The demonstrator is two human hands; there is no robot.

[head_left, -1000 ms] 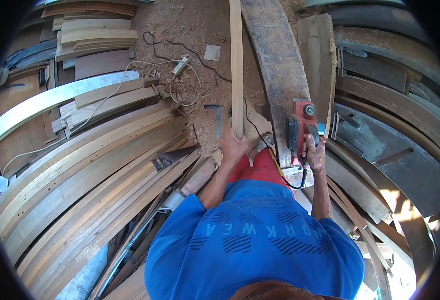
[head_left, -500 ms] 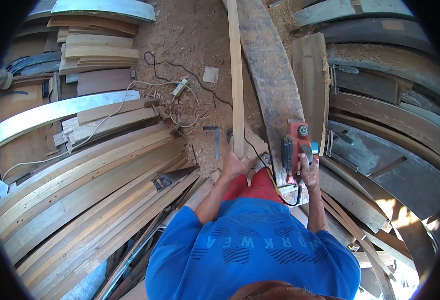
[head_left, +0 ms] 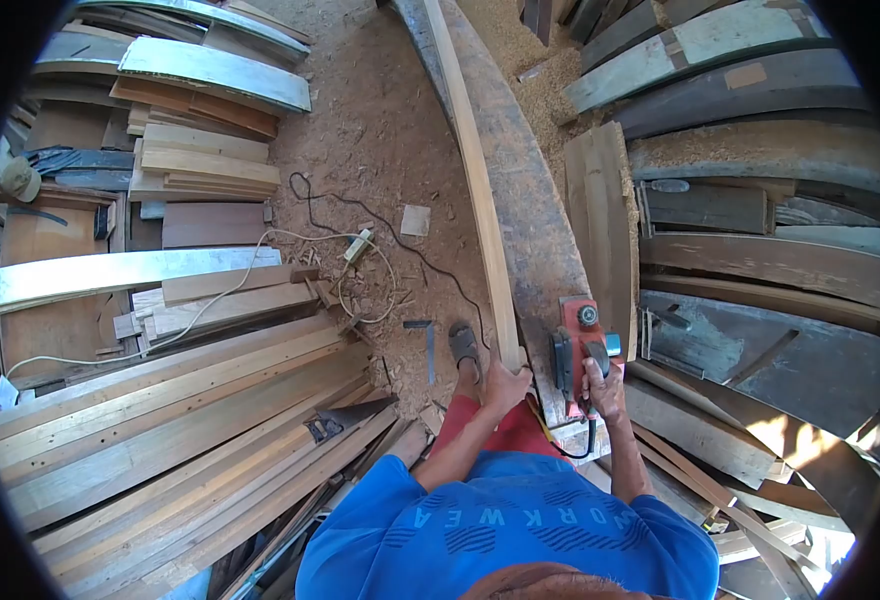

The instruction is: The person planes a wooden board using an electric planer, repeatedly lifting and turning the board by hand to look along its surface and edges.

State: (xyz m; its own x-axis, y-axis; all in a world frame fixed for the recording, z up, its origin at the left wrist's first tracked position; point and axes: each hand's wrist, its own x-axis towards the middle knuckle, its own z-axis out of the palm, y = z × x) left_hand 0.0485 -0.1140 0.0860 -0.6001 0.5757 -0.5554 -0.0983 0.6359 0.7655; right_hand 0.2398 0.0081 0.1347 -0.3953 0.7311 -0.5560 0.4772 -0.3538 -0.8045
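Note:
My left hand (head_left: 507,386) is closed around the near end of a long, pale wooden strip (head_left: 476,175). The strip runs away from me, lying along or just over the left side of a worn workbench plank (head_left: 532,185). My right hand (head_left: 603,388) grips the handle of a red electric planer (head_left: 576,322), which sits at the near end of the bench plank, right of the strip. A black cord leaves the planer's rear. Fingers of both hands are partly hidden.
Stacked boards (head_left: 170,410) fill the left side, with a handsaw (head_left: 345,418) on them. An extension socket (head_left: 358,245), its cords and a try square (head_left: 428,345) lie on the shaving-strewn floor. More planks (head_left: 760,200) are piled at the right.
The strip's near end has moved right and toward me with my left hand, and its far part now slants left over the bench. My right hand still holds the planer. A sandalled foot shows.

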